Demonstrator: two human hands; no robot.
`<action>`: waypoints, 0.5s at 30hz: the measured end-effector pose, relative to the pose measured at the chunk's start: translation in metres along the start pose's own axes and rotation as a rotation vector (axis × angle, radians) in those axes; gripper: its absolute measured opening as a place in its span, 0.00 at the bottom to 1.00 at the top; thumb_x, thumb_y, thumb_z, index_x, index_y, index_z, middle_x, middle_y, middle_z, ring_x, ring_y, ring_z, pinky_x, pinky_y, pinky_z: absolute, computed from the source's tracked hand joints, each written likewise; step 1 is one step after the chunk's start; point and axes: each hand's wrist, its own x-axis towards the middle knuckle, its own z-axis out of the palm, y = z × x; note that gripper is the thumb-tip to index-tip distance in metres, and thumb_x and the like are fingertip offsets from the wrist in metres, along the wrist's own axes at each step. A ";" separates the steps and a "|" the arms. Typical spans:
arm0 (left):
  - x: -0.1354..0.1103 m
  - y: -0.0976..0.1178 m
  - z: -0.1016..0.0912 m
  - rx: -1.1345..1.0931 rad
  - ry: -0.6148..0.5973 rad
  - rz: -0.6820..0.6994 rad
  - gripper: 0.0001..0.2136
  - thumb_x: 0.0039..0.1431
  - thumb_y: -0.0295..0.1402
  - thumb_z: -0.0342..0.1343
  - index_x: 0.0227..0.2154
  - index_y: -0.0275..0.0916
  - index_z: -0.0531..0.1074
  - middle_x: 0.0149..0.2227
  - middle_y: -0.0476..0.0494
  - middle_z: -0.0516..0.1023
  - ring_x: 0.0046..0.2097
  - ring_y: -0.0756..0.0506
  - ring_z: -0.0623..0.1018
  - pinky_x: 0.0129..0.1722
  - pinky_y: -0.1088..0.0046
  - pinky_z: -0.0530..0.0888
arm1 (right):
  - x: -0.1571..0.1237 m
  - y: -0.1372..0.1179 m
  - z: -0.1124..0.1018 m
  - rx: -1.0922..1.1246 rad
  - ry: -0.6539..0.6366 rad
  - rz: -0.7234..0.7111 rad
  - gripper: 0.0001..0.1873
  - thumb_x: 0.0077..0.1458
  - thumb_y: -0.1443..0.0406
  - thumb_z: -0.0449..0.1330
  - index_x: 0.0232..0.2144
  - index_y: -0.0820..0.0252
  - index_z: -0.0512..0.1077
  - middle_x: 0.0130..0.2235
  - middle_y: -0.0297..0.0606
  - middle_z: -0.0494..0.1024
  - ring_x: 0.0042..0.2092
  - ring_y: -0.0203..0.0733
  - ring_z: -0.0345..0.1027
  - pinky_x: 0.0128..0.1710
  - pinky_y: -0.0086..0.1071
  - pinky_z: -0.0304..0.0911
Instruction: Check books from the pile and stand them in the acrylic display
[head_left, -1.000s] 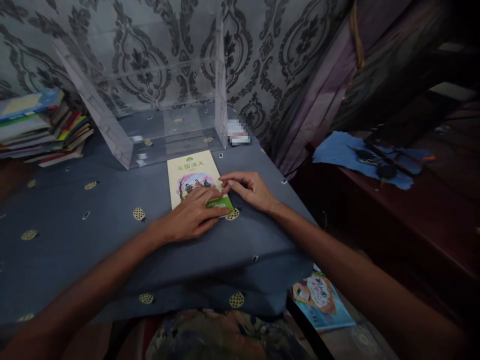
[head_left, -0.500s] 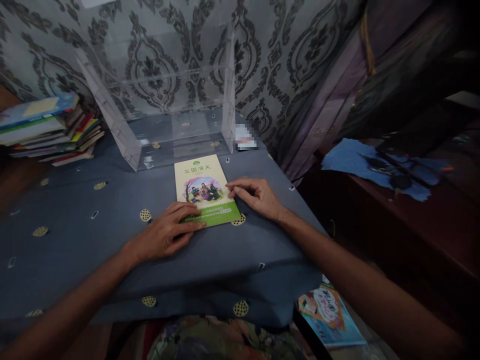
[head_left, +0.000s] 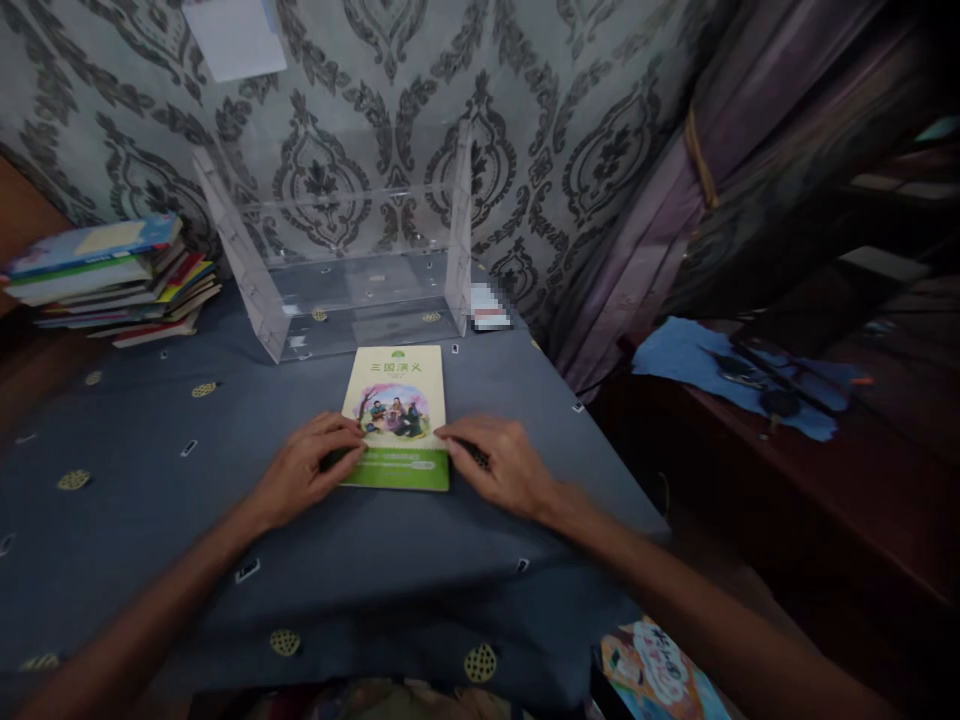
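A thin book (head_left: pixel 401 415) with a cream and green cover and a painted group of figures lies flat, face up, on the cloth-covered table. My left hand (head_left: pixel 311 465) grips its left edge, fingertips and thumb reaching slightly onto the cover. At the right edge, my right hand (head_left: pixel 499 465) holds the book with bent fingers and thumb close together. Just behind the book stands a clear plastic rack (head_left: pixel 360 265) with side panels and see-through shelves.
A stack of books (head_left: pixel 112 270) sits at the back left. Beside the rack lies a small blurred-out item (head_left: pixel 491 308). To the right are a blue cloth (head_left: pixel 675 355) with dark objects on it and a dark red surface (head_left: pixel 795 470). Another colourful book (head_left: pixel 660 670) is low at right.
The book has turned from a slant to nearly straight. My left hand has slid off the cover to its left edge, and my right hand has moved lower along the right edge. The camera view has shifted.
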 end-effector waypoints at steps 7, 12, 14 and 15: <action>0.021 -0.003 -0.018 0.246 -0.096 -0.203 0.17 0.67 0.46 0.49 0.43 0.41 0.77 0.43 0.43 0.79 0.46 0.41 0.78 0.46 0.64 0.73 | 0.018 -0.057 0.043 -0.030 -0.293 -0.310 0.11 0.64 0.65 0.56 0.42 0.65 0.76 0.42 0.45 0.82 0.46 0.44 0.74 0.56 0.40 0.63; 0.044 0.003 -0.005 0.428 -0.208 -0.103 0.18 0.64 0.46 0.54 0.49 0.38 0.74 0.54 0.37 0.75 0.57 0.36 0.72 0.58 0.56 0.70 | 0.037 -0.067 0.066 -0.117 -0.436 -0.542 0.11 0.64 0.63 0.57 0.42 0.65 0.76 0.44 0.44 0.81 0.47 0.44 0.73 0.57 0.38 0.62; 0.049 0.007 0.002 0.496 -0.221 -0.075 0.19 0.63 0.45 0.57 0.50 0.38 0.73 0.55 0.36 0.74 0.59 0.35 0.70 0.59 0.54 0.68 | 0.037 -0.062 0.067 -0.086 -0.461 -0.611 0.10 0.63 0.65 0.57 0.42 0.65 0.76 0.44 0.45 0.81 0.47 0.44 0.73 0.54 0.37 0.63; 0.050 0.009 0.005 0.530 -0.224 -0.068 0.18 0.63 0.44 0.57 0.51 0.38 0.72 0.55 0.35 0.74 0.59 0.35 0.70 0.59 0.54 0.69 | 0.037 -0.058 0.065 -0.050 -0.461 -0.630 0.10 0.63 0.65 0.57 0.41 0.65 0.76 0.43 0.45 0.82 0.46 0.43 0.73 0.52 0.36 0.64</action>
